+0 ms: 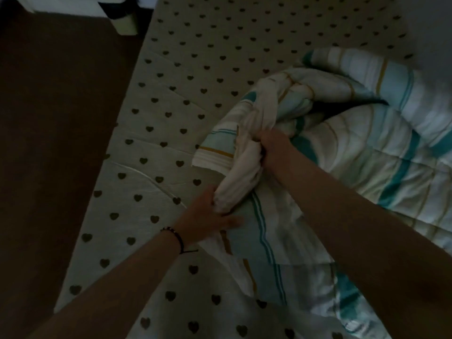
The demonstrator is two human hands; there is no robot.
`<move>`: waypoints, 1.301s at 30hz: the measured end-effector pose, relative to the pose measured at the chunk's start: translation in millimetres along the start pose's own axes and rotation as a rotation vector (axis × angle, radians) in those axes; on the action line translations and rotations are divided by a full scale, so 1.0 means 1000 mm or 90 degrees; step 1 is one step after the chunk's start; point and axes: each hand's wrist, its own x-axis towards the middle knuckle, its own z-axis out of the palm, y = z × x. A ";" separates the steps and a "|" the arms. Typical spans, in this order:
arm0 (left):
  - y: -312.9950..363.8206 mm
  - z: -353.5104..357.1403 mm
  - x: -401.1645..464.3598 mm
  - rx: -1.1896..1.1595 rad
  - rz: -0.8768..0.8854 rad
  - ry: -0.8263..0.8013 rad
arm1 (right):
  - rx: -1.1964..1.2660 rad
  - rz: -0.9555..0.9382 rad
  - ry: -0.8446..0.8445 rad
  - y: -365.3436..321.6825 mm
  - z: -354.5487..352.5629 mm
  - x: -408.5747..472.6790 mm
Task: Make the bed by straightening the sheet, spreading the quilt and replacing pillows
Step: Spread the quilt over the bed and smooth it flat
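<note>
The bed [195, 57] fills most of the view, its heart-print sheet [156, 182] lying fairly flat and bare along the left edge, with a few creases near the middle of that edge. The striped quilt [367, 155] is bunched in a heap on the bed's right side, well short of the left edge. The right hand [270, 149] is curled round a twisted roll of the quilt's edge; the left hand [208, 214], with a bracelet [175, 237] at the wrist, pinches the lower end of the same roll. No pillow can be made out. To spread it well, I judge the hands should untwist the roll first, find a true corner, then draw it toward the left edge, keeping the sheet beneath undisturbed.
</note>
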 end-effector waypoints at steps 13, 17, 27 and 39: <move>-0.136 -0.232 -0.031 0.020 -0.329 0.195 | 0.060 -0.062 -0.206 -0.019 0.231 0.019; -0.187 -0.237 -0.033 0.249 -0.353 0.235 | -0.190 -0.073 -0.176 0.016 0.253 0.044; -0.325 -0.156 -0.026 0.177 -0.479 0.025 | -0.531 -0.065 -0.159 0.177 0.214 0.076; -0.334 -0.138 0.013 0.078 -0.395 0.103 | -0.634 -0.040 -0.172 0.248 0.201 0.099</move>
